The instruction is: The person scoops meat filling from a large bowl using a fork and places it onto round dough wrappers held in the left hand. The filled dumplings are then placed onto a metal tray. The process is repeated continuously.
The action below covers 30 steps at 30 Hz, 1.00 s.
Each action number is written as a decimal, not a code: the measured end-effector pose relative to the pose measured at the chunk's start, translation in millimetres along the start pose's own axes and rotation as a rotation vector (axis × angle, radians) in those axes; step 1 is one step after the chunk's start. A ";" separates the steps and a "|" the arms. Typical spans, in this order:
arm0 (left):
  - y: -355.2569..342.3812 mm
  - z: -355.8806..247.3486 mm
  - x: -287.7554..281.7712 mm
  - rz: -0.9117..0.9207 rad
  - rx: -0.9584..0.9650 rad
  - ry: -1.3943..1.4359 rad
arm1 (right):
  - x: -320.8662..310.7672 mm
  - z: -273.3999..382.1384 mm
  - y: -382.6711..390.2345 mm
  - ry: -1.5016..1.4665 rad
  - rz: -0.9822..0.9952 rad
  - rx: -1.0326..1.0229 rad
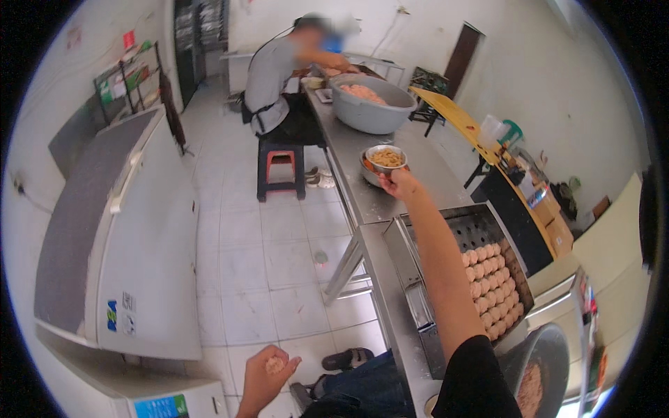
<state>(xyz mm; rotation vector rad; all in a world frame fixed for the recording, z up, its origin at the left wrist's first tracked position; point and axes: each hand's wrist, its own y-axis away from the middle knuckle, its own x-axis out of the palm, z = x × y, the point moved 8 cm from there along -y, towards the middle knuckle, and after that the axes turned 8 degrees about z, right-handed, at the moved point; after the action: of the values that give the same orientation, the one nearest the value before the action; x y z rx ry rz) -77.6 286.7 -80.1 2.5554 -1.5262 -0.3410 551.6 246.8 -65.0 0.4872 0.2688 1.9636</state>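
My left hand (263,383) is low over the floor, palm partly turned up, fingers curled round a small pale-pink lump of meat paste (276,364). My right arm stretches forward over a metal tray (446,217). At its end my right hand (400,187) has bent fingers at the near edge of two metal bowls, one set on the other. Brown-yellow pieces fill the upper bowl (388,159); orange bits show at the lower bowl's (370,175) edge. What the fingertips pinch is hidden. Rows of round pink balls (493,285) sit on the tray's perforated plate.
A big grey tub (369,115) of pink mixture stands farther along the steel table (348,150), where another person (275,80) sits on a stool (280,171). A grey bucket (557,362) of pink mixture is at lower right. A white chest freezer (150,258) stands left.
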 end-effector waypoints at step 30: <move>58.1 -202.3 343.9 1.376 0.633 0.015 | -312.3 -86.2 804.6 1.758 -0.585 0.953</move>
<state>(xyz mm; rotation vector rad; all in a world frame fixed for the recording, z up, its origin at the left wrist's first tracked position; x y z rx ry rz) 84.6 -42.0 87.7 1.0970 -3.1693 0.3888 -25.0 -377.0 109.9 -0.8369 2.1520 1.0377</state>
